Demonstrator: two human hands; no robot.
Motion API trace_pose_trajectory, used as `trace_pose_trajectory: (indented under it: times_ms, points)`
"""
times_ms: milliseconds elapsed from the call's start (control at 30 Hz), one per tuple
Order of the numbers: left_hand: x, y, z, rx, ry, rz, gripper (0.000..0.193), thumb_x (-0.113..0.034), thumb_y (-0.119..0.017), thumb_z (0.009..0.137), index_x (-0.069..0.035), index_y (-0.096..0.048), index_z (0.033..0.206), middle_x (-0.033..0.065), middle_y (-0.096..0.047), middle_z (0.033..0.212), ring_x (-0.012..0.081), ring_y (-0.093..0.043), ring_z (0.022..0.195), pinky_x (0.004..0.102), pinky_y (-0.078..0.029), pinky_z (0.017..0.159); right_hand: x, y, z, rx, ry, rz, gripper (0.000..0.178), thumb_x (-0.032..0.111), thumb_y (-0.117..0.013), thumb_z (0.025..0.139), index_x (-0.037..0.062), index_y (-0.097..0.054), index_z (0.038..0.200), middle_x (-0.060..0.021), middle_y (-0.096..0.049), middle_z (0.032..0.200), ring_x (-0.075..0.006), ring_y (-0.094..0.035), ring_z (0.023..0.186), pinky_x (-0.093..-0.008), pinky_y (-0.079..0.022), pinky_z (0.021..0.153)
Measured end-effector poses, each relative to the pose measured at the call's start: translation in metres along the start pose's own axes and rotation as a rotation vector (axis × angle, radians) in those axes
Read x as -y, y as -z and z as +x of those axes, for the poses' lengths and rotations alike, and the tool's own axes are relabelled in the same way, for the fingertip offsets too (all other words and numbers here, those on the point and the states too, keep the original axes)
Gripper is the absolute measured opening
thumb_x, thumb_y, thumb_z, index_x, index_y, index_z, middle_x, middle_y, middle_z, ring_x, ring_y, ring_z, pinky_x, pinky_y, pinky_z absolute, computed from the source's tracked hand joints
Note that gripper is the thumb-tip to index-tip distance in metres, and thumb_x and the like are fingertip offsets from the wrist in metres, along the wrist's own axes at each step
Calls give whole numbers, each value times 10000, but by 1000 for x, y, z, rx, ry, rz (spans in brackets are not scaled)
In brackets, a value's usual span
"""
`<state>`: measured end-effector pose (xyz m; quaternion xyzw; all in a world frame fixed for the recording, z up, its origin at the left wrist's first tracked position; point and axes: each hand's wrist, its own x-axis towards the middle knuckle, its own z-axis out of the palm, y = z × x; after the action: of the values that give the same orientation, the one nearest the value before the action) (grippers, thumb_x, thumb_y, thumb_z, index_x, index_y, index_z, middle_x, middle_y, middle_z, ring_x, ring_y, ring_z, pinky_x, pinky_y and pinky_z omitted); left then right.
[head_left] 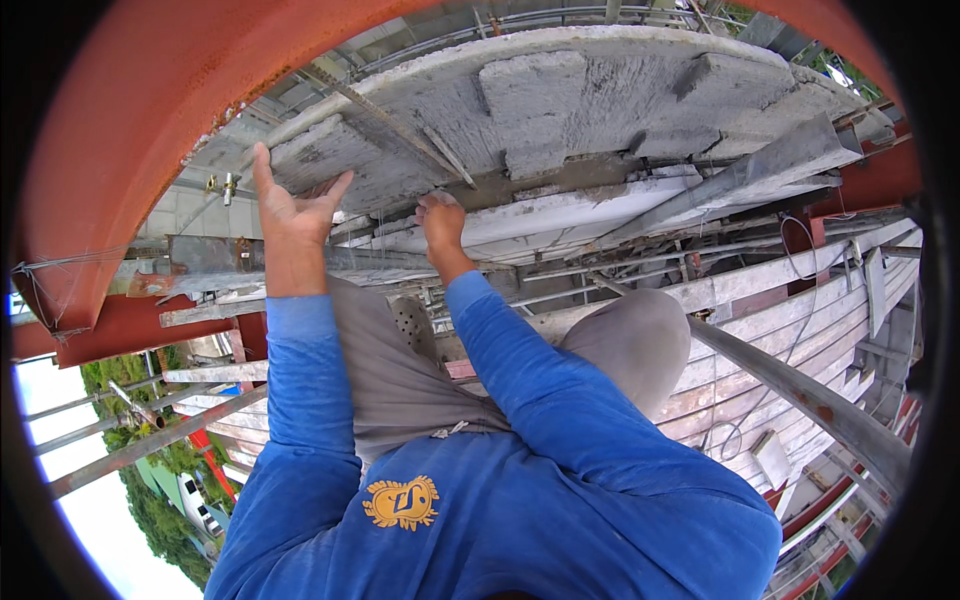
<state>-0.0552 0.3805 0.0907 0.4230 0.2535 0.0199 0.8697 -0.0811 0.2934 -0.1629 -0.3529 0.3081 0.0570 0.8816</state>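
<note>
My left hand [298, 208] is spread wide, palm showing, against the lower left end of a rough grey block [335, 155]. One finger points up along the block's edge, and some fingers are partly hidden. To the right, my right hand [441, 222] has its fingers curled at the lower edge of the grey, mortar-smeared wall [430, 165]; whatever they hold, if anything, is hidden. A thin metal bar [400, 130] slants down across the wall, its lower end just above my right hand. More flat grey pieces, including a grey slab [535, 100], sit against the wall.
A large orange-red steel beam [120, 190] curves along the left. Below the wall runs a white ledge [560, 215], with a grey metal channel [730, 180] slanting nearby. Scaffold planks [770, 350] and a metal pipe [800, 390] lie right of my knees. Trees show far below left.
</note>
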Motion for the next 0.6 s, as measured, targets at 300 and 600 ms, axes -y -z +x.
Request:
trace_pose_trajectory:
  times_ms: [300, 600]
  points:
    - [8, 2, 1, -14, -57, 59, 859, -492, -758, 874, -117, -394, 1555, 225, -345, 1572, 452, -299, 1465, 724, -346, 1148, -15, -33, 14, 137, -174, 585, 145, -51, -647, 859, -16, -676, 997, -149, -620, 1140, -283, -497, 1228, -501, -327, 1202]
    - [20, 9, -16, 67, -126, 120, 790, -481, -727, 893, -112, -434, 1528, 226, -382, 1552, 452, -340, 1444, 718, -334, 1163, -4, -25, 21, 216, -167, 636, 133, -76, -681, 806, 19, -679, 898, -113, -612, 1076, -271, -522, 1118, -467, -395, 1136]
